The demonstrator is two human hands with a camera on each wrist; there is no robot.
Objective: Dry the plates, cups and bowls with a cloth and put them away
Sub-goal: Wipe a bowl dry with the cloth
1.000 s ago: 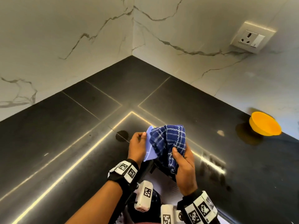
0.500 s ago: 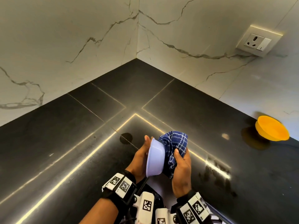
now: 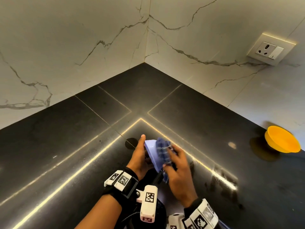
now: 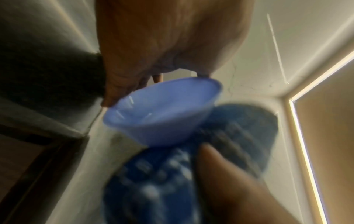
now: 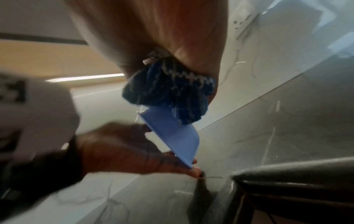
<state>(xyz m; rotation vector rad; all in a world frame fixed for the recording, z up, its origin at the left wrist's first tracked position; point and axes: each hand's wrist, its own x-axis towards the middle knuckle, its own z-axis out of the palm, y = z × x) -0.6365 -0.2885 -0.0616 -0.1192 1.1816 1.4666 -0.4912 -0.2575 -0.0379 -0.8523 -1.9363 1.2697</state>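
Your left hand (image 3: 140, 160) grips the bowl (image 3: 152, 154) by its rim, tilted sideways; your right hand (image 3: 179, 176) clutches the cloth (image 3: 162, 151) against its outer wall.

A small pale-blue plastic bowl (image 3: 152, 152) is held above the dark countertop (image 3: 66, 138), near its front edge and in front of the inner corner. It is tipped on its side, with its open mouth turned left and its base turned right. A blue cloth with a white check (image 3: 163, 150) is bunched against the outside of the bowl's base and lower wall, touching it. Its weave is blurred. A yellow bowl (image 3: 283, 139) sits on the countertop at the far right, close to the back wall, tilted.
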